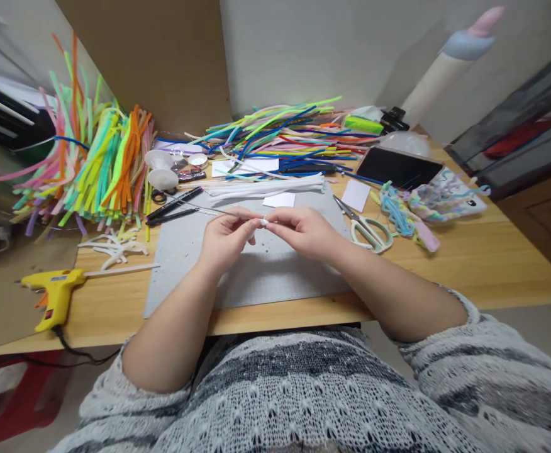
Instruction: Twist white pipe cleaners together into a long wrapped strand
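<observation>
My left hand (226,239) and my right hand (304,233) meet fingertip to fingertip above a grey cutting mat (275,277). Both pinch a small white fuzzy piece (263,222), which looks like pipe cleaner; the fingers hide most of it. A thin grey wire-like stem (193,206) runs from the left fingers toward the upper left. Behind my hands, white pipe cleaners (275,187) lie across the mat beside a small white card (279,200). Scissors with pale handles (372,234) rest to the right of my right hand.
On the left lie a yellow hot glue gun (58,292) and cut white pieces (115,247). Coloured pipe cleaners stand bundled (105,163) and lie piled (275,132) at the back. A dark-screened phone (398,168) leans at the right, near pastel braided pieces (438,200).
</observation>
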Motion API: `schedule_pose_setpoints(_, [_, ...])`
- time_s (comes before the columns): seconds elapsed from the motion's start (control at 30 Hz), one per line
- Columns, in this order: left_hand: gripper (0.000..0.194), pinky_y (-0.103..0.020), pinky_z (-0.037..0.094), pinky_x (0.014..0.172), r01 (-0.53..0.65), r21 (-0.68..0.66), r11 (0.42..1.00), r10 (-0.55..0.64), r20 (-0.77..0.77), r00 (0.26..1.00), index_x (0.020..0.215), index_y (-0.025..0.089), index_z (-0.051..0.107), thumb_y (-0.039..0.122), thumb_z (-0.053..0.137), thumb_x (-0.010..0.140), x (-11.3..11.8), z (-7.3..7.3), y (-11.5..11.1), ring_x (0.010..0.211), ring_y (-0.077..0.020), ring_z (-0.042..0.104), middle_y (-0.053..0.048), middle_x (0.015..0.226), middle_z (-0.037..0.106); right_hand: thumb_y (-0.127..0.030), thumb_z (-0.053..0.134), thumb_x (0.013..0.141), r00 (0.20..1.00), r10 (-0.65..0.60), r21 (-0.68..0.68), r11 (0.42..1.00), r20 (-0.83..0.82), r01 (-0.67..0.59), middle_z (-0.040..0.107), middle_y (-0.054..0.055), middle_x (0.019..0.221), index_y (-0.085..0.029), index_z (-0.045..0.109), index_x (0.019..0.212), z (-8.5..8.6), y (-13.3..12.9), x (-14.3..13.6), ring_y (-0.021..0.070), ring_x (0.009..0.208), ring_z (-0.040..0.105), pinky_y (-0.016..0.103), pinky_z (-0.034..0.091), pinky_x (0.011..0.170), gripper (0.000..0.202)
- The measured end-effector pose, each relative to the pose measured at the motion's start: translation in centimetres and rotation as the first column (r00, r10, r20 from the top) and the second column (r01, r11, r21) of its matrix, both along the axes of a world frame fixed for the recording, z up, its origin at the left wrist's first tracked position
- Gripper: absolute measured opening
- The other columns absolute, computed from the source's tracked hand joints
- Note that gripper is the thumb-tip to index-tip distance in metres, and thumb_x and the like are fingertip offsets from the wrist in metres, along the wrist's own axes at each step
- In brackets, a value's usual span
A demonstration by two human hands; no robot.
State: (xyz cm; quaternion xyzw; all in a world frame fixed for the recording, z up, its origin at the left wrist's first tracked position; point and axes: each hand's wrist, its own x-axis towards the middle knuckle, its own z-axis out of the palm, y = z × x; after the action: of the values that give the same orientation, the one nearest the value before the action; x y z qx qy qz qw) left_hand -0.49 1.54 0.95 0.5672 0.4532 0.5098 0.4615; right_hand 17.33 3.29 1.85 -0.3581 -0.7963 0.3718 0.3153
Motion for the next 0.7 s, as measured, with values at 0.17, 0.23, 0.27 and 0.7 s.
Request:
schedule_pose_setpoints(0.17, [0.022,-0.020,0.031,0.038,0.048,0.077,0.996,-0.049,0.009,0.999,0.077,0.017,0.068,0.038,0.062,0.079,-0.1,-0.6,0.1,0.040,-0.0058,0.043,0.001,0.054,0.058,-0.038,0.050,0.087,0.996,0.064,-0.054,0.996,-0.059,-0.067,0.062,0.002,0.075,-0.016,0.067,0.086,0.4,0.0,0.0,0.0110,0.065,0.049,0.023,0.036,0.060,0.027])
schedule_pose_setpoints(0.23, [0.021,-0.020,0.034,0.041,0.038,0.128,0.991,-0.042,0.026,0.999,0.077,0.018,0.068,0.038,0.062,0.079,0.0,-1.0,0.1,0.043,-0.0066,0.048,0.000,0.057,0.059,-0.037,0.051,0.086,0.992,0.092,-0.085,0.991,-0.088,-0.100,0.063,0.002,0.076,-0.016,0.067,0.086,0.4,0.0,-0.1,0.0112,0.066,0.049,0.024,0.037,0.061,0.027])
schedule_pose_setpoints(0.27, [0.020,-0.020,0.036,0.043,0.030,0.156,0.987,-0.035,0.033,0.999,0.077,0.018,0.067,0.037,0.062,0.079,0.0,-1.2,0.0,0.045,-0.0070,0.050,0.000,0.059,0.059,-0.036,0.051,0.086,0.990,0.102,-0.099,0.989,-0.100,-0.112,0.063,0.002,0.076,-0.016,0.067,0.086,0.4,0.1,-0.1,0.0112,0.066,0.050,0.024,0.037,0.061,0.026])
schedule_pose_setpoints(0.7, [0.024,-0.018,0.033,0.037,-0.075,0.013,0.997,0.074,0.054,0.996,0.080,0.013,0.065,0.035,0.069,0.072,0.7,-0.8,0.1,0.041,-0.0060,0.048,0.000,0.057,0.060,-0.038,0.050,0.084,0.994,-0.108,-0.119,0.987,0.005,0.108,0.045,-0.004,0.055,-0.015,0.066,0.081,-0.3,0.0,-0.3,0.0078,0.051,0.036,0.022,0.026,0.050,0.029])
